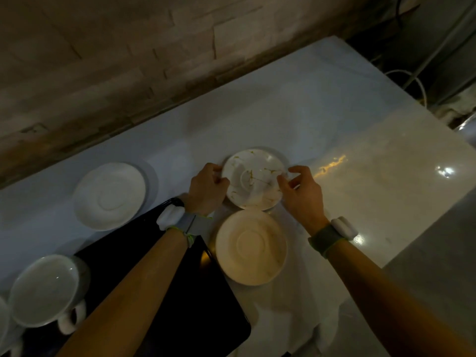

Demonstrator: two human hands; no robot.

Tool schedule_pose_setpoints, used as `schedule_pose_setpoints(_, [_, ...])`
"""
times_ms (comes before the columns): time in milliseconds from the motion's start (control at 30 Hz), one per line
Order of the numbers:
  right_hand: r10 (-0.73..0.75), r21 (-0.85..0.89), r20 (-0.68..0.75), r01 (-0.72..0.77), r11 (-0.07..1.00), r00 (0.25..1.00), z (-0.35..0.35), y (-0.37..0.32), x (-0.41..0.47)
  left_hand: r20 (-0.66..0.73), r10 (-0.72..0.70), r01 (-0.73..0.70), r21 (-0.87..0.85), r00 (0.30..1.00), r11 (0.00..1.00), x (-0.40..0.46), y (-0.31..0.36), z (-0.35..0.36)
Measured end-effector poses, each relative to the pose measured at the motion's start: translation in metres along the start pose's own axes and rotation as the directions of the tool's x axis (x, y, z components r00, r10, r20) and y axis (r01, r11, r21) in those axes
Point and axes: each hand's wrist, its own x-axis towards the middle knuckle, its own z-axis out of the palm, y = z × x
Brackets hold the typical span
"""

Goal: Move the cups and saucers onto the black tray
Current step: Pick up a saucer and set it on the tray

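Observation:
A stained white saucer (253, 180) sits tilted at the middle of the counter. My left hand (206, 189) grips its left rim and my right hand (302, 190) pinches its right rim. Just in front of it lies a clean saucer (251, 247) on the counter, right of the black tray (206, 305). Another white saucer (109, 195) lies to the left, beyond the tray. A white cup (45, 291) with its handle toward me stands at the tray's left end. My left forearm crosses over the tray.
The pale counter (334, 124) runs along a brick wall (128, 60) at the back. Its right end drops off to a dark gap with cables (417, 83). Part of a second cup (3, 320) shows at the lower left edge.

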Motion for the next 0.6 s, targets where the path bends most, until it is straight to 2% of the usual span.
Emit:
schedule_pose_setpoints(133, [-0.006, -0.008, 0.014, 0.006, 1.0, 1.0, 0.002, 0.001, 0.001, 0.041, -0.029, 0.028, 0.005, 0.999, 1.0, 0.002, 0.001, 0.0])
schedule_pose_setpoints(333, [0.07, -0.037, 0.078, -0.067, 0.997, 0.995, 0.002, -0.002, 0.002, 0.043, -0.018, 0.017, 0.027, 0.999, 1.0, 0.003, 0.002, 0.001])
schedule_pose_setpoints(600, [0.043, -0.059, 0.096, -0.037, 0.998, 0.994, 0.002, -0.011, 0.001, -0.018, 0.016, -0.016, 0.035, 1.0, 0.999, -0.001, 0.0, -0.001])
